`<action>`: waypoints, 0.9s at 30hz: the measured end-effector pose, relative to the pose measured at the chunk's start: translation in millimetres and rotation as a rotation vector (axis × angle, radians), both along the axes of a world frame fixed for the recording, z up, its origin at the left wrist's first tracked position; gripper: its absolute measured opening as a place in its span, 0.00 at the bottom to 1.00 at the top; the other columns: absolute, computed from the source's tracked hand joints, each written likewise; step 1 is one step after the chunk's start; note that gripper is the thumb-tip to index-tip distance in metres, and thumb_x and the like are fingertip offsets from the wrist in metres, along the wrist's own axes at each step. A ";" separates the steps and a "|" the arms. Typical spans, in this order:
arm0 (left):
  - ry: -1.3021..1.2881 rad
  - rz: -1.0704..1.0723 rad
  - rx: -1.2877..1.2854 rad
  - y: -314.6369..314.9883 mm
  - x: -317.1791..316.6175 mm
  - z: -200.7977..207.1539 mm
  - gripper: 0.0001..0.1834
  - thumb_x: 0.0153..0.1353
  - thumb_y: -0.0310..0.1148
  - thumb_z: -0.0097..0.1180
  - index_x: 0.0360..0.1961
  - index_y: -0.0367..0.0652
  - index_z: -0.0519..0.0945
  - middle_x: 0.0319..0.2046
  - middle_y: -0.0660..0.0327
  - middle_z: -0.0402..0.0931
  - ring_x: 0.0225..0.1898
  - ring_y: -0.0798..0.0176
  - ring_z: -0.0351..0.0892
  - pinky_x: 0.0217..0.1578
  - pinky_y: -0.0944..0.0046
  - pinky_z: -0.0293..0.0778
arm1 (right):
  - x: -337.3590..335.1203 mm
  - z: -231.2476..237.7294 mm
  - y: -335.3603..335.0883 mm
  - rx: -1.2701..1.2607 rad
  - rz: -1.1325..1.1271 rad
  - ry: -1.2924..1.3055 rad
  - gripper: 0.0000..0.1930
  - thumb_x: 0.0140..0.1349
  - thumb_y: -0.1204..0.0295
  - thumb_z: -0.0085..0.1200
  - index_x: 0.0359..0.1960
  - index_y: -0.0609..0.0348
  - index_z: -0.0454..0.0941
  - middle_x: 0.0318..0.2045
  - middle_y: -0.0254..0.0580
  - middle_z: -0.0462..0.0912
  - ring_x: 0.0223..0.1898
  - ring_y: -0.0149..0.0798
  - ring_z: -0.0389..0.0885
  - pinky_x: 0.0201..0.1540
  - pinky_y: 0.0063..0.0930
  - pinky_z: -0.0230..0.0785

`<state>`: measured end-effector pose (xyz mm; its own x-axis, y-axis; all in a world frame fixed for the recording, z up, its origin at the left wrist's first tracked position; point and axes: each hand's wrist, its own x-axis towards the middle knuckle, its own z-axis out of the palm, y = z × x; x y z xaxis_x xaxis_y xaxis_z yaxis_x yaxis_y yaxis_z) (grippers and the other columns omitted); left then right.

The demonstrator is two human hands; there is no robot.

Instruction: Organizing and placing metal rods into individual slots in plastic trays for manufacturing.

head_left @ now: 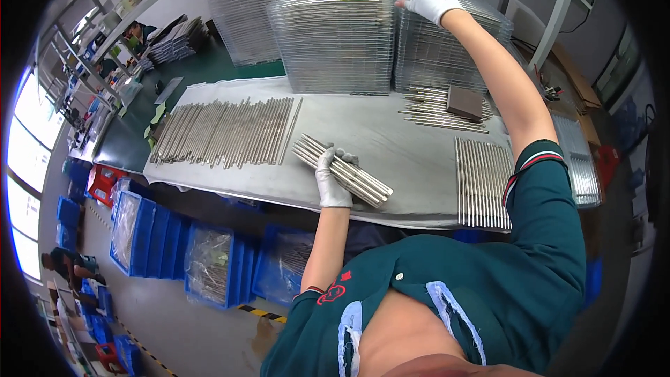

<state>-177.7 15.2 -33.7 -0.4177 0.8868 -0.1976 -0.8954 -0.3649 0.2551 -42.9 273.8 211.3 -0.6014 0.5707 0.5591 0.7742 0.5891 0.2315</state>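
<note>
1. We see a long grey desk point(405, 146).
2. At nine o'clock on it lies a wide row of metal rods point(223, 132).
3. Near its centre rests a rod bundle point(349, 171).
4. At twelve o'clock stand stacks of clear trays point(335, 42).
5. At three o'clock lies a second rod row point(481, 181).
6. At two o'clock a small brown block point(465, 102) sits on loose rods point(433, 119).

Blue bins point(146, 234) below; brown block point(465, 103) on table point(391, 146).
</note>
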 end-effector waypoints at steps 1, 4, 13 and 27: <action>-0.030 -0.052 0.059 -4.9 -3.0 -1.4 0.16 0.53 0.30 0.54 0.42 0.45 0.66 0.24 0.65 0.67 0.25 0.69 0.69 0.33 0.67 0.71 | -2.5 -0.8 0.9 -0.046 -0.021 0.027 0.22 0.51 0.51 0.54 0.38 0.56 0.74 0.39 0.43 0.77 0.44 0.44 0.74 0.47 0.35 0.66; -0.014 -0.061 0.122 -9.6 -7.3 -1.5 0.16 0.53 0.31 0.54 0.43 0.44 0.66 0.25 0.65 0.66 0.25 0.71 0.69 0.32 0.67 0.71 | -7.2 -3.1 8.8 -0.028 -0.024 0.070 0.21 0.49 0.53 0.56 0.36 0.56 0.74 0.34 0.42 0.78 0.39 0.43 0.76 0.43 0.34 0.67; 0.002 -0.124 0.182 -5.8 -9.0 -3.6 0.17 0.52 0.31 0.55 0.43 0.42 0.68 0.24 0.65 0.65 0.26 0.70 0.69 0.34 0.67 0.72 | 9.9 20.8 -37.1 0.176 0.130 0.348 0.12 0.52 0.62 0.51 0.32 0.58 0.75 0.29 0.51 0.78 0.35 0.51 0.77 0.39 0.38 0.69; -0.028 0.059 0.218 -48.0 6.4 -0.6 0.15 0.52 0.29 0.54 0.42 0.44 0.68 0.25 0.65 0.68 0.27 0.69 0.69 0.35 0.67 0.71 | 54.7 -134.5 -160.3 -0.258 0.562 0.308 0.13 0.43 0.73 0.62 0.23 0.59 0.67 0.32 0.37 0.80 0.25 0.41 0.75 0.29 0.31 0.68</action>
